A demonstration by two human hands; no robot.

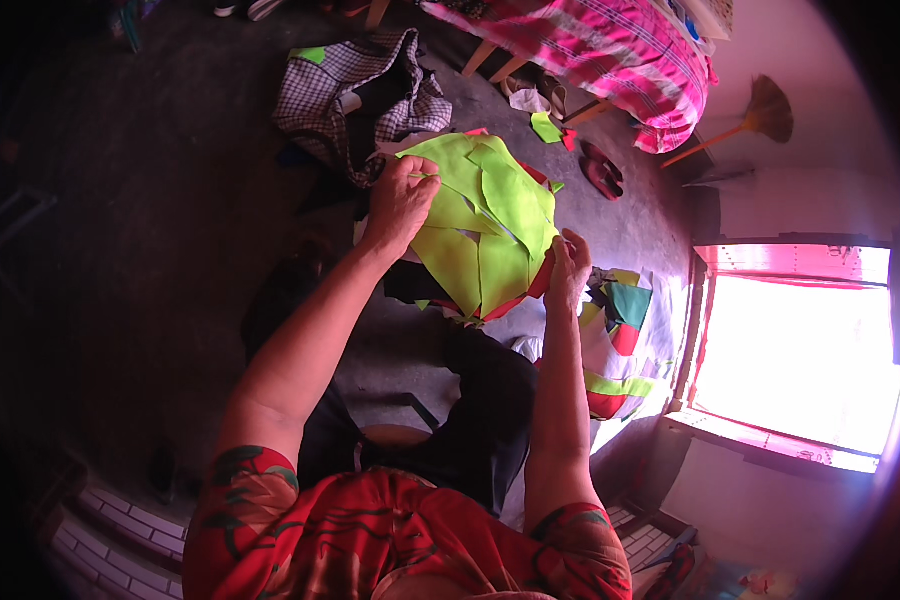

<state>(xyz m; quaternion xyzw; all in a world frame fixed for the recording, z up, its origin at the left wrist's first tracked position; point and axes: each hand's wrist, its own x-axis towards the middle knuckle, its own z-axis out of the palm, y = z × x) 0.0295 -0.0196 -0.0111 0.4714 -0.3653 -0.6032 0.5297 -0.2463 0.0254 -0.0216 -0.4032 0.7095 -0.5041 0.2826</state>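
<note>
Two hands held the work. Your left hand (406, 205) pinched the upper-left edge of the layered sheet of lime-green, cloth-like pieces (470, 215), thumb and fingers closed on it. Your right hand (567, 265) had bent fingers closed on the right edge; its fingertips were partly hidden. The sheet was in front of you, beyond your black-clad legs (485, 410), spread between both hands.

Progress, judged from the layout: the lime-green pieces overlapped across the upper face, and red fabric (505, 308) showed along the lower edge. Narrow gaps remained between some pieces, so the arrangement appeared unfinished. The view did not show whether the pieces were joined or only laid together. Unused material appeared to include the loose lime-green scrap (546, 127) and small red scrap (569, 139) on the grey floor (480, 105), plus the heap of multicoloured fabric (625, 305) beyond your right hand.

Markings: no brand, label or readable writing was visible on the sheet or the scraps.
</note>
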